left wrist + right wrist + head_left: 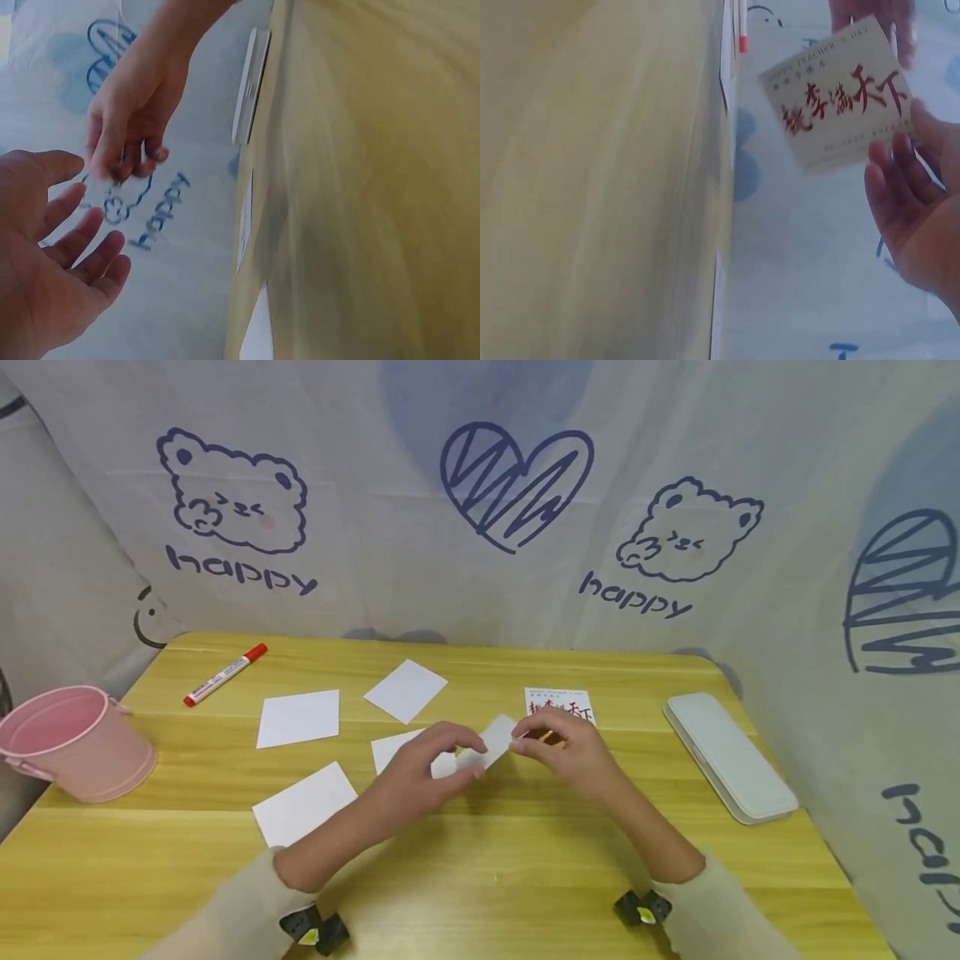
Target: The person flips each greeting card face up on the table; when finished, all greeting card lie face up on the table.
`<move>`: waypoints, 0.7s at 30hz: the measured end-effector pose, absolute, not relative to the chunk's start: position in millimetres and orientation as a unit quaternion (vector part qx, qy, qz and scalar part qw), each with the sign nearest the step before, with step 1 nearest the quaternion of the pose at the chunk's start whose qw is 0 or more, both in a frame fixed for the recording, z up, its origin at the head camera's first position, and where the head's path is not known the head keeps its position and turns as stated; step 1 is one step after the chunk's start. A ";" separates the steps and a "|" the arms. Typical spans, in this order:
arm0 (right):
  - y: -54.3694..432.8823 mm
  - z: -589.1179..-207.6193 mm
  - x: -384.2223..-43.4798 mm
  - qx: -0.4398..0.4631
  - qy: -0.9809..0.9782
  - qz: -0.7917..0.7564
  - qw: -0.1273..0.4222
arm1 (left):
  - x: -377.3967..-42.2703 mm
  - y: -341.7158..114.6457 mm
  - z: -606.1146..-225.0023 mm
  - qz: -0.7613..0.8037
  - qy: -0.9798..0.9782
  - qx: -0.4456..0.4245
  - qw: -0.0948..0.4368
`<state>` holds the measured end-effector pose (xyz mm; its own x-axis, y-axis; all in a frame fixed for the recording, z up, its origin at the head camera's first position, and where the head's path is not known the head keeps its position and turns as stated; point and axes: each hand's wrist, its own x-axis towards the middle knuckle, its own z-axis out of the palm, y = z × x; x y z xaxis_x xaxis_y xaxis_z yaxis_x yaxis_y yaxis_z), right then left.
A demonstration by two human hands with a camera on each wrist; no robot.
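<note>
Slanting card [836, 97], pinched by right fingers [885, 193]

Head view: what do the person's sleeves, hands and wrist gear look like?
Long cream sleeves; ungloved left hand and right hand, no rings visible. Small black boxy units with a yellowish patch sit at each cuff.

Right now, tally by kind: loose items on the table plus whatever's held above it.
Held-up card: 1
Printed card with red characters, lying flat: 1
Plain white cards, lying flat: 4
Red-capped marker: 1
Pink bucket: 1
White case: 1
Total: 9
</note>
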<state>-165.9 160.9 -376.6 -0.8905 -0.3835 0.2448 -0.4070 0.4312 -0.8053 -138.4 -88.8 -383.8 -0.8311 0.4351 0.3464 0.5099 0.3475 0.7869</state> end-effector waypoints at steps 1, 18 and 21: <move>159.1 -376.2 -163.9 0.238 -0.851 0.468 0.027 | -136.2 -86.2 -383.9 -0.493 -0.820 -0.291 0.029; 151.8 -365.2 -152.7 0.249 -0.868 0.426 0.061 | -140.3 -87.0 -386.0 -0.567 -0.809 -0.151 -0.011; 160.1 -357.7 -155.1 0.229 -0.865 0.442 0.056 | -144.9 -92.2 -384.8 -0.577 -0.806 -0.128 -0.023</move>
